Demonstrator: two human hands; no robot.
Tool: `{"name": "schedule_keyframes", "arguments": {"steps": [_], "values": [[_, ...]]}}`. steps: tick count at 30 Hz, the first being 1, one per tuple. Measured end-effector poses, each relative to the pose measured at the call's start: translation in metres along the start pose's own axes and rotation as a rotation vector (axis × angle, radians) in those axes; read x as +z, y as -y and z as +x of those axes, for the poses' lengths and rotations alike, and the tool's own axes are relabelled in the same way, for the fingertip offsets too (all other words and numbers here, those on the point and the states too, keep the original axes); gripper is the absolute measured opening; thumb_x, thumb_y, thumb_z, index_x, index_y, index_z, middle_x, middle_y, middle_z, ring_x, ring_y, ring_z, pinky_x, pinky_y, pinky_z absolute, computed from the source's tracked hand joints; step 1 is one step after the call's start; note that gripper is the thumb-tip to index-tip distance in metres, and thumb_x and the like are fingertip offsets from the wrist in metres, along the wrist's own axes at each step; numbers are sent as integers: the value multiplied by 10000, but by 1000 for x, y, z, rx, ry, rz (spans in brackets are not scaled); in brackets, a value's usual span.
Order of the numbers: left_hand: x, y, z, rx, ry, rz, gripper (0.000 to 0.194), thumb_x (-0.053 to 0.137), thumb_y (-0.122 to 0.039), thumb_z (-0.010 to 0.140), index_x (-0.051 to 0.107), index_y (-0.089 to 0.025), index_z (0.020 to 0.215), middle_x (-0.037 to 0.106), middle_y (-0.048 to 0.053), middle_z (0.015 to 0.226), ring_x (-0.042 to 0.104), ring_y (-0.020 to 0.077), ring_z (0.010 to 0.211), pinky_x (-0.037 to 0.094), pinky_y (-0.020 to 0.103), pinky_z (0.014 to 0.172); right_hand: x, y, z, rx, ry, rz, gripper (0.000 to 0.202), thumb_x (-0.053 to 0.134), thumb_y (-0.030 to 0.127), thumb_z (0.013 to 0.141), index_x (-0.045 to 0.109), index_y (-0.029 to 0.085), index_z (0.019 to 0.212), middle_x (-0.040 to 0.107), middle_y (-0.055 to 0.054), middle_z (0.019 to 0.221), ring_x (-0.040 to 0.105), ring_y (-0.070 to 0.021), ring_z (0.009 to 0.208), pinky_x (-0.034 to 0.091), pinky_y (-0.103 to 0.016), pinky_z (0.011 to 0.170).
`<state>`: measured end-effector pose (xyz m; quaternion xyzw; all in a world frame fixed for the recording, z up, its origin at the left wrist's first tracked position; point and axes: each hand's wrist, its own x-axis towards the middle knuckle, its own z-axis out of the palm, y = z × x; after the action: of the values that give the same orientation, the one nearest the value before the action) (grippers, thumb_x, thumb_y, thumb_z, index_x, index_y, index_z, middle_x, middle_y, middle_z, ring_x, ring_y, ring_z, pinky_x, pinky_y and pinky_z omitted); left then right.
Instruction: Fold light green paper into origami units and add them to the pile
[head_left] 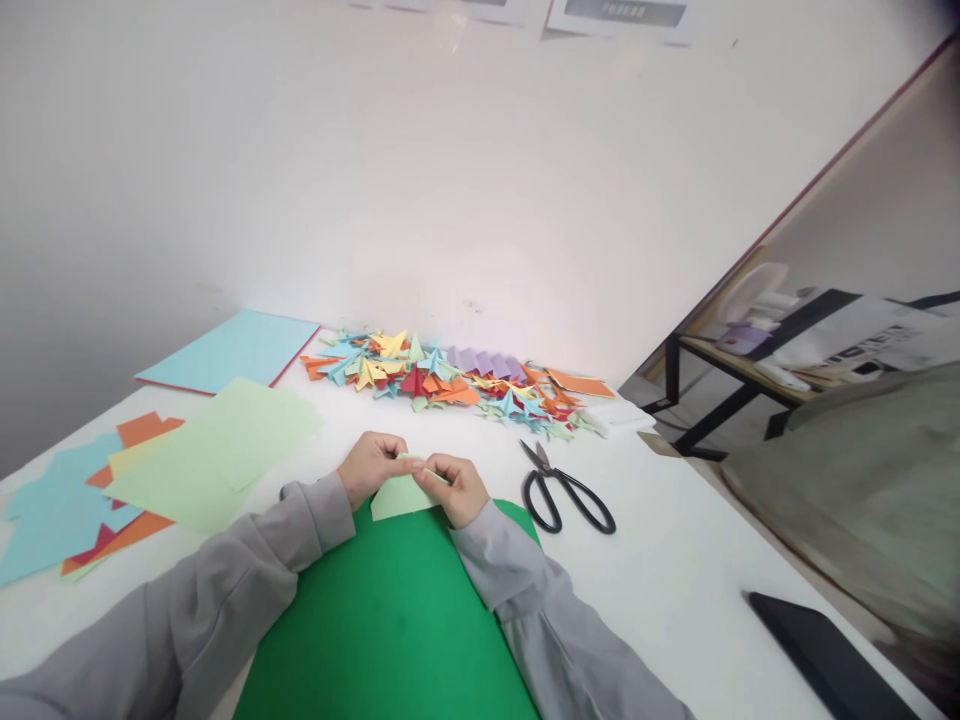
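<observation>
Head view: left hand [375,466] and right hand [457,488] pinch the paper [401,497] at its far edge; probably light, easily creased, best held by edges.

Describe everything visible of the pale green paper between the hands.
The pale green paper looks thin and matte, with a slanting upper-left edge, a short left edge and a long, straight lower edge. The left hand and right hand pinch it near its top, their fingers hiding part of it. It is at the far end of the green mat; whether it touches the mat is unclear.
</observation>
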<state>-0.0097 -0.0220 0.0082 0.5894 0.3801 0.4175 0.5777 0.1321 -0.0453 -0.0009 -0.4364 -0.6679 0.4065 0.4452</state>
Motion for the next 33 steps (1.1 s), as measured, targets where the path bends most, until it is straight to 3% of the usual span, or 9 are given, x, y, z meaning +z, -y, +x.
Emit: {"name": "schedule_keyframes", "arguments": {"steps": [5,13,21,26,33], "values": [[2,1,0,-64,-60,-47,360,671,-425,525,478,-124,478,377,-64,417,316,48,413,227,194,410,-1,-1,1,25,-2,36,324,533,431,654,414,177,492,342,60,441,287,-75,438,232,-219,434],[1,4,0,-113,-38,-178,343,626,-432,601,513,-119,519,417,-50,414,350,53,379,254,195,394,0,-1,0,45,21,78,318,549,427,651,431,173,501,368,61,422,312,-70,408,248,-209,403],[3,-3,0,-173,-103,-304,447,537,-557,621,538,-118,538,497,-7,414,438,88,383,313,210,399,2,-6,1,113,3,145,341,593,467,602,471,165,501,426,54,404,354,-69,370,271,-204,372],[2,-2,0,-178,-114,-256,436,553,-554,605,541,-121,555,500,-14,428,434,88,383,316,213,403,3,-12,1,121,0,149,347,595,486,595,483,169,509,425,57,392,357,-71,358,267,-203,357],[1,2,-1,-16,-84,31,289,680,-387,525,614,-112,583,522,-14,488,415,83,467,307,209,449,1,-1,1,46,2,55,322,585,446,609,502,157,493,383,55,437,300,-69,436,236,-214,426]]}}
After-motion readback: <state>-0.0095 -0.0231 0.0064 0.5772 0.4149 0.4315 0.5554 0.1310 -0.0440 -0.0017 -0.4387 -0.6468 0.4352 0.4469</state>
